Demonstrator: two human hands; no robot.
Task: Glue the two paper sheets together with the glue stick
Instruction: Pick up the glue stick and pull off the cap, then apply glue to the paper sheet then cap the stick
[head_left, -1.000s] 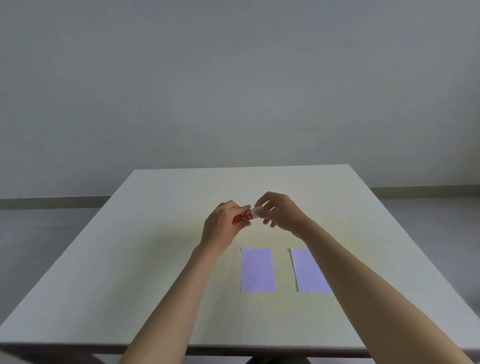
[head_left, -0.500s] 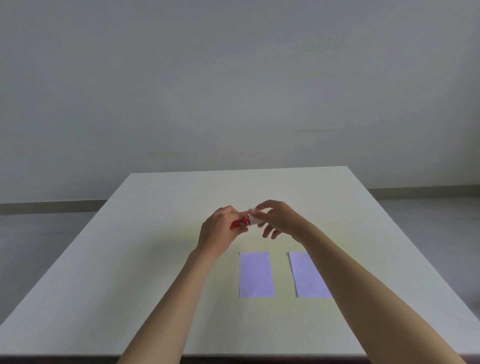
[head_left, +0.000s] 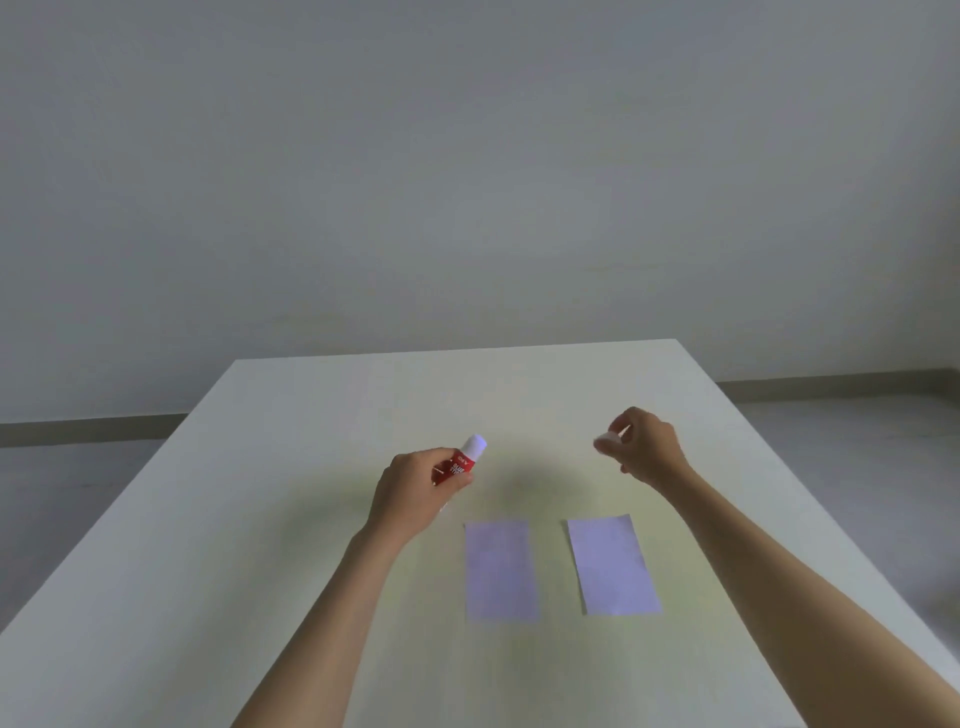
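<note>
glue stick (head_left: 460, 465) is red with a white tip, both sheets (head_left: 500, 570) lilac, table (head_left: 260, 519) off-white, cap (head_left: 607, 439) white

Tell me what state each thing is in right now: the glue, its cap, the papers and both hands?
Glue stick: uncapped, held above the table, white tip up and away.
Cap: off the stick, pinched in the fingers.
Left paper: flat on the table, bare, apart from the other.
Right paper: flat, slightly turned, not yet joined.
Left hand: closed around the glue stick.
Right hand: closed on the cap.

Seemingly bare table (head_left: 311, 519) around both sheets (head_left: 501, 571)
</note>
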